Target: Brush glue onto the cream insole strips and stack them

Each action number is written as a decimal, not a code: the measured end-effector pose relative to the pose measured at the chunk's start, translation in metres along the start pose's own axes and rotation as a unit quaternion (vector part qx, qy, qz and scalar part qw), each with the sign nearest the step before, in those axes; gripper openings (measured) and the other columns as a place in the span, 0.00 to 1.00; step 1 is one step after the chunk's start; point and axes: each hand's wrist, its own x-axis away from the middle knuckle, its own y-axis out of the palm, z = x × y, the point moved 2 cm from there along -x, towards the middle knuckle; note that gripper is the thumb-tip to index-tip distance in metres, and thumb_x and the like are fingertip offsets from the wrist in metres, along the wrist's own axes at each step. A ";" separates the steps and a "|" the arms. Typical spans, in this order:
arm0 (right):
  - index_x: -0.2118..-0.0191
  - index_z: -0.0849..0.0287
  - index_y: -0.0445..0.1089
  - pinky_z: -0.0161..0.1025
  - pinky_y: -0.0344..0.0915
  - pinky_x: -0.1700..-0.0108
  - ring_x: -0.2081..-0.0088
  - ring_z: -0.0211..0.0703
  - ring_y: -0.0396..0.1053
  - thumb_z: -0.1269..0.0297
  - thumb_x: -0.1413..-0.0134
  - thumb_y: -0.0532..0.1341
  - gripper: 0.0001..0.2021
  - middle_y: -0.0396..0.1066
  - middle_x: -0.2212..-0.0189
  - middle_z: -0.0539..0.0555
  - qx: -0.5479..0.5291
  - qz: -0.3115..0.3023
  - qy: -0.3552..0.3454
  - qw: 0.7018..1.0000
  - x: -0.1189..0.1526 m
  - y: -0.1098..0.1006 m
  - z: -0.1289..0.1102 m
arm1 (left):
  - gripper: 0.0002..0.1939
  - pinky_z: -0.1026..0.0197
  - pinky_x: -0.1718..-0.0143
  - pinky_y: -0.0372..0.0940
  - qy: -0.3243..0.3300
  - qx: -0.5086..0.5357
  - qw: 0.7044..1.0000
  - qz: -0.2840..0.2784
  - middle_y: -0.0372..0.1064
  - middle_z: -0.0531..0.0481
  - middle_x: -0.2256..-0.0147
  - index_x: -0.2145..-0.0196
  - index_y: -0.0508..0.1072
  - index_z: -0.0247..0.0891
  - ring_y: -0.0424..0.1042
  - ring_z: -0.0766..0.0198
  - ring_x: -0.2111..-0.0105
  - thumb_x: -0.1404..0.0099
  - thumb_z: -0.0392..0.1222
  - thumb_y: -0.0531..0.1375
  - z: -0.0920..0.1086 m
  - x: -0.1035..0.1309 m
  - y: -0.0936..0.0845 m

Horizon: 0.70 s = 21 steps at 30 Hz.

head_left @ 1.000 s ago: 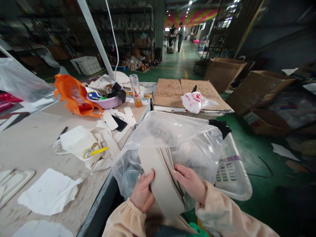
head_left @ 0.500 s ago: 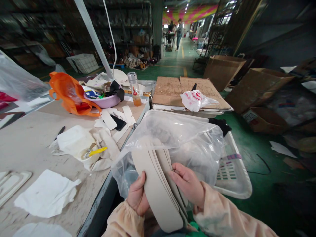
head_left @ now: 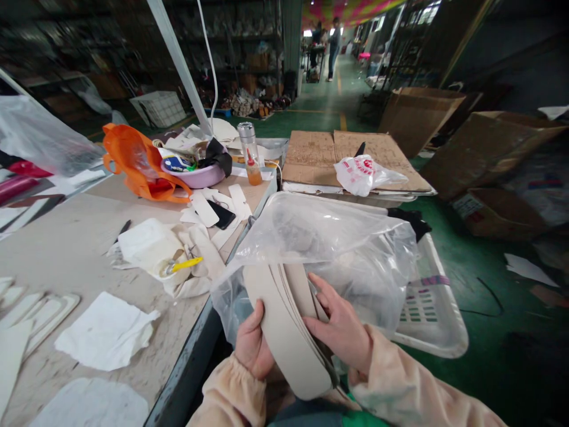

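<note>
Several long beige strips with rounded ends fan out in a stack, their upper ends at the mouth of a clear plastic bag. My left hand grips the stack's left edge, its thumb on the front strip. On the right side, my right hand holds the rear strips between thumb and fingers. The bag lies over a white plastic basket. Which strips still reach inside the bag is hard to tell through the plastic.
The worktable at left bears white cloths, a yellow-handled brush, a phone, a purple bowl and an orange bag. Cardboard lies beyond the basket. Boxes stand right; people stand far back.
The view has shifted, so the table and basket appear further right. My right hand's fingers have spread more over the strips, and the stack's lower end sits a little higher.
</note>
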 end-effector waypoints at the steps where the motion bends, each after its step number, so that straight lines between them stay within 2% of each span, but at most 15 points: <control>1: 0.40 0.61 0.50 0.40 0.68 0.61 0.65 0.45 0.71 0.65 0.54 0.63 0.35 0.71 0.65 0.54 0.019 0.009 -0.010 1.000 0.001 -0.001 -0.001 | 0.20 0.50 0.45 0.58 -0.009 -0.005 1.000 0.012 0.72 0.38 0.56 0.55 0.71 0.28 0.70 0.52 0.54 0.36 0.47 0.51 -0.001 0.000 0.000; 4: 0.40 0.59 0.51 0.44 0.67 0.53 0.52 0.51 0.67 0.58 0.55 0.65 0.37 0.67 0.51 0.59 0.079 0.026 -0.041 0.996 0.002 -0.003 0.001 | 0.19 0.49 0.47 0.61 -0.034 -0.023 0.999 0.035 0.73 0.36 0.58 0.55 0.71 0.26 0.72 0.51 0.56 0.37 0.44 0.53 -0.005 0.001 -0.001; 7: 0.39 0.62 0.51 0.43 0.68 0.52 0.49 0.52 0.65 0.52 0.48 0.60 0.34 0.65 0.49 0.61 0.113 0.029 -0.080 0.990 0.000 -0.003 0.009 | 0.18 0.48 0.50 0.64 -0.022 -0.048 0.997 0.058 0.74 0.35 0.60 0.55 0.70 0.26 0.74 0.51 0.59 0.40 0.39 0.57 -0.008 0.002 -0.001; 10: 0.39 0.62 0.52 0.42 0.67 0.51 0.48 0.48 0.65 0.57 0.41 0.53 0.26 0.64 0.48 0.61 0.152 0.056 -0.113 0.980 -0.004 -0.009 0.014 | 0.17 0.49 0.52 0.66 -0.003 -0.081 0.993 0.087 0.74 0.35 0.62 0.56 0.71 0.26 0.74 0.50 0.60 0.44 0.34 0.59 -0.009 0.000 -0.004; 12: 0.41 0.60 0.55 0.41 0.66 0.49 0.48 0.46 0.65 0.63 0.39 0.51 0.22 0.65 0.48 0.59 0.183 0.089 -0.126 0.971 -0.005 -0.020 0.010 | 0.16 0.50 0.53 0.67 0.012 -0.096 0.990 0.105 0.75 0.36 0.63 0.57 0.71 0.26 0.74 0.51 0.61 0.45 0.32 0.61 -0.010 -0.002 -0.007; 17: 0.42 0.57 0.58 0.39 0.66 0.49 0.50 0.45 0.67 0.68 0.42 0.56 0.22 0.66 0.48 0.56 0.231 0.215 -0.177 0.932 0.011 -0.058 -0.023 | 0.21 0.50 0.53 0.66 0.065 -0.106 0.983 0.137 0.76 0.41 0.64 0.54 0.70 0.32 0.74 0.52 0.60 0.47 0.31 0.63 -0.011 -0.011 -0.015; 19: 0.42 0.55 0.58 0.39 0.66 0.50 0.51 0.45 0.67 0.69 0.43 0.57 0.22 0.66 0.49 0.55 0.218 0.212 -0.198 0.932 0.018 -0.057 -0.031 | 0.21 0.49 0.52 0.65 0.061 -0.093 0.985 0.135 0.75 0.41 0.63 0.52 0.69 0.32 0.73 0.52 0.59 0.46 0.35 0.63 -0.013 -0.015 -0.014; 21: 0.42 0.55 0.58 0.37 0.67 0.51 0.51 0.44 0.68 0.69 0.42 0.55 0.22 0.67 0.50 0.55 0.188 0.150 -0.208 0.948 0.020 -0.041 -0.029 | 0.22 0.48 0.50 0.64 0.047 -0.067 0.989 0.125 0.75 0.39 0.62 0.52 0.69 0.32 0.72 0.51 0.57 0.43 0.44 0.61 -0.014 -0.016 -0.011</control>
